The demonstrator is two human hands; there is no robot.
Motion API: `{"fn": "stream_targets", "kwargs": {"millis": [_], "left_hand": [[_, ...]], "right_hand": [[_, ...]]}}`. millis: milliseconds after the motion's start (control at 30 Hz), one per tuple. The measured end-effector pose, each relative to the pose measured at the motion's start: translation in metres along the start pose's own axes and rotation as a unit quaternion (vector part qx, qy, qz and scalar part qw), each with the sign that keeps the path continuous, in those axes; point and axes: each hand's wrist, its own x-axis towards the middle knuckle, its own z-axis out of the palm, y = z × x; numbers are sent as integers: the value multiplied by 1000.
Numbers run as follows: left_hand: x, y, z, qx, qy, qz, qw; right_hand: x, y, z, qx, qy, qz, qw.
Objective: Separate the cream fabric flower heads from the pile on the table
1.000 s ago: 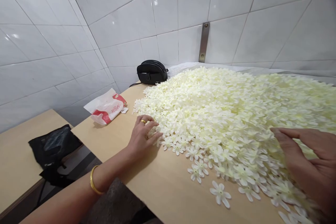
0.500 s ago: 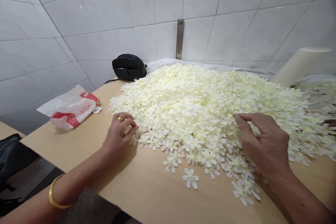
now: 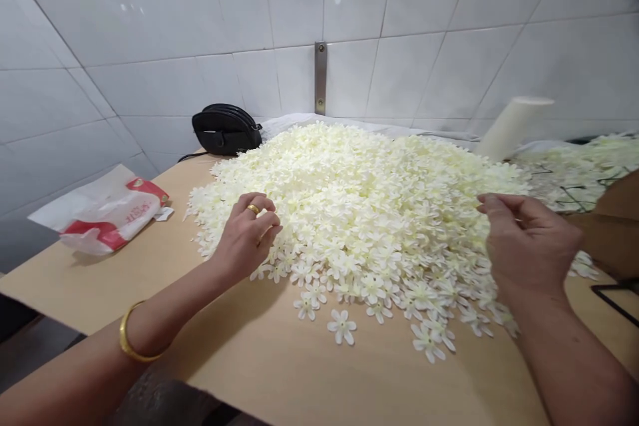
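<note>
i report from the remote feed, head view only. the flower pile [image 3: 344, 206], pale and many-petalled, spreads over the table [image 3: 259, 366] up against the tiled wall. the left hand [image 3: 249, 236] is at the pile's near left edge, fingers loosely curled; i cannot tell whether they are closed on a flower. the right hand [image 3: 534, 243] is at the pile's right side, thumb and forefinger tips together; i see nothing between them, though a thin petal could be hidden there.

risks noted, in my judgement. the flowers look light and overlap, so a pinch could lift several together or drag neighbours along. a loose flower [image 3: 342, 327] lies apart on the near side; a sweeping forearm could push it off the table edge. the bracelet [image 3: 130, 336] on the left wrist could snag petals if that arm reached deeper. at right, dark stems [image 3: 574, 196] and a brown object [image 3: 609, 226] lie beyond the right hand; a wide swing outward could knock or catch them.
</note>
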Motion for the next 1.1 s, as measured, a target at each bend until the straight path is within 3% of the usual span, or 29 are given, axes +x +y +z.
{"fn": "stream_targets", "kwargs": {"millis": [100,267,767,967,1100], "left_hand": [[-14,1,0,-7,-26,-45,999],[-32,2,6,-46,-61,-132,988],[-36,16,6,-63,-23,-127,990],[-36,20,-12,-9,26,-51,998],[-20,15,-19,53,100,24,993]], "right_hand": [[-1,3,4,29,11,41,999],[-8,-2,8,-20,-12,11,1000],[-13,-5,9,-36,-50,16,998],[-13,-9,8,-26,-61,23,998],[-13,-8,10,-26,-66,-13,997]]}}
